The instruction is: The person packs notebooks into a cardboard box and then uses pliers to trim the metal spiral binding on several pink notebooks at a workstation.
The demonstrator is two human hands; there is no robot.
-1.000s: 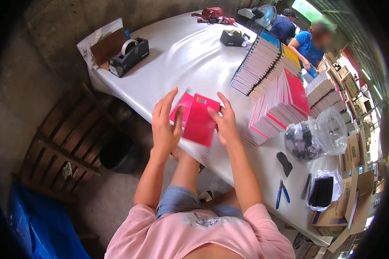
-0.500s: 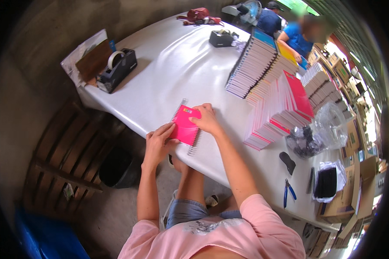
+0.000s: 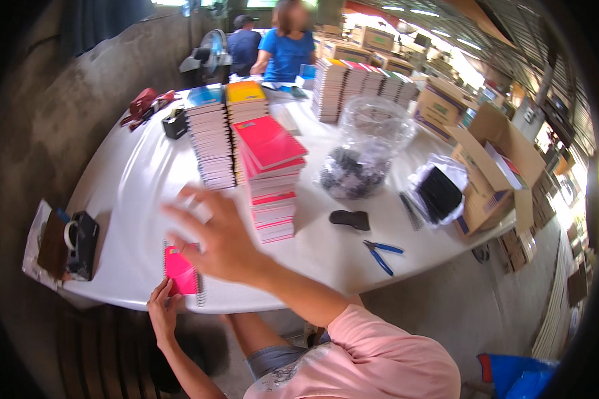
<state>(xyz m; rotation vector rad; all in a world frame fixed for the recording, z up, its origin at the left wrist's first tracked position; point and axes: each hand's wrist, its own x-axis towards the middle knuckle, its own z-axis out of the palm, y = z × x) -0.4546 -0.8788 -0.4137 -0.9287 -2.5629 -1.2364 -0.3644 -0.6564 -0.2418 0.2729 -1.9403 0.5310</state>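
A small pink notebook (image 3: 180, 271) lies at the near left edge of the white table. Silver wire coil shows along both its long sides, with ends sticking out past the cover. My left hand (image 3: 163, 304) grips its lower left corner, thumb and fingers at the cover's edge. Raised above the table is my right hand (image 3: 213, 233), fingers spread and smeared by motion, with nothing seen in it. It partly covers the notebook's right side. Just beyond it stands a tall stack of pink notebooks (image 3: 269, 143).
Blue-covered (image 3: 206, 133) and yellow-covered (image 3: 246, 93) stacks stand behind. To the right are a plastic bag of dark pieces (image 3: 353, 169), blue-handled cutters (image 3: 381, 256), a black flat piece (image 3: 349, 219) and an open carton (image 3: 492, 179). A tape dispenser (image 3: 83, 246) sits left. A co-worker (image 3: 287, 53) is across the table.
My right hand has let go of the pink notebook and lifted up toward the stacks. My left hand stays on the notebook. The view has turned right.
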